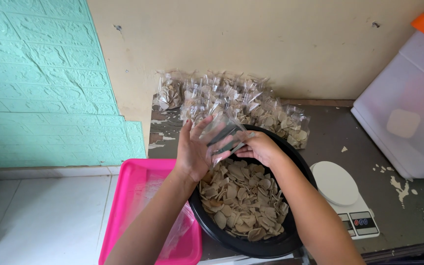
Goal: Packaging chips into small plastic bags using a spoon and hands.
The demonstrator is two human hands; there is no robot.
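Head view: both forearms reach forward over black basin (298,162) of chips. Left hand (192,149) and right hand (258,145) pinch clear plastic bag (224,135) between them, long axis roughly left-right, tilted; opening direction unclear.

— what colour is the bag (224,135) between the fingers (198,128)?
— clear, see-through, with pale glints.
— and under the fingers?
— beige-tan chips (244,196) in a black bowl (271,245).
— beyond the fingertips?
— more clear packets (231,100) of the same tan chips, against a cream wall (251,44).
— to the left of the fingers?
— a hot pink tray (128,196), and mint-green panels (40,83) with a brick pattern.
— to the right?
— a white scale (342,194) on a dark grey top (398,216) with flaked white patches.
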